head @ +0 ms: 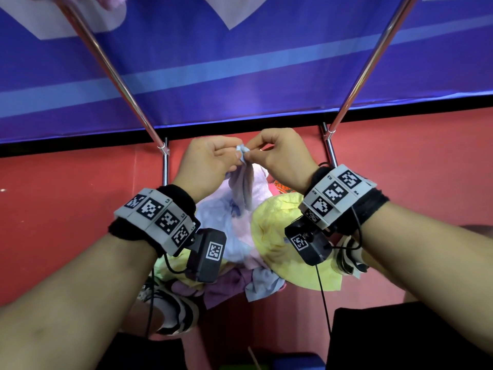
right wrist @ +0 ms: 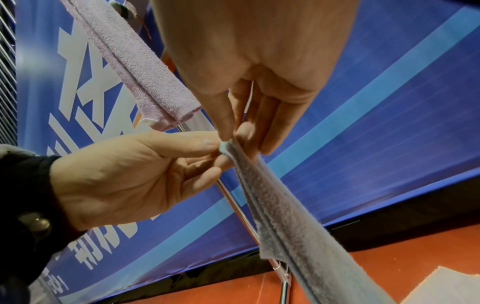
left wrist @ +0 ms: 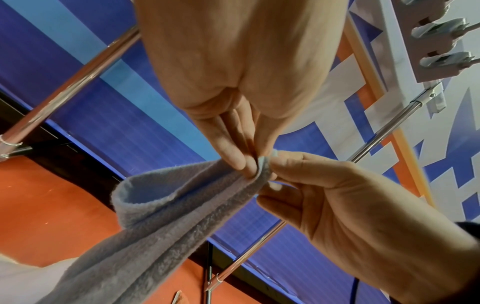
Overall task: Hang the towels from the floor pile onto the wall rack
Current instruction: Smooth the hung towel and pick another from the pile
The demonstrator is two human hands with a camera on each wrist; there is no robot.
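Between the rack (head: 112, 72) bars, L to R: left hand (head: 208, 161) and right hand (head: 280, 156) both pinched one corner of the blue-grey towel (head: 241, 188), fingertips touching. Towel hung straight down, long axis vertical, over the floor pile (head: 280, 236) near the feet. Hands equally near. No containers; pink towel (right wrist: 145, 67) already on far-left bar.

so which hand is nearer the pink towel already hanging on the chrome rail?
Left. The left hand sits below that rail's side, under the pink towel; the right hand is farther across. Both pinch the blue-grey towel.
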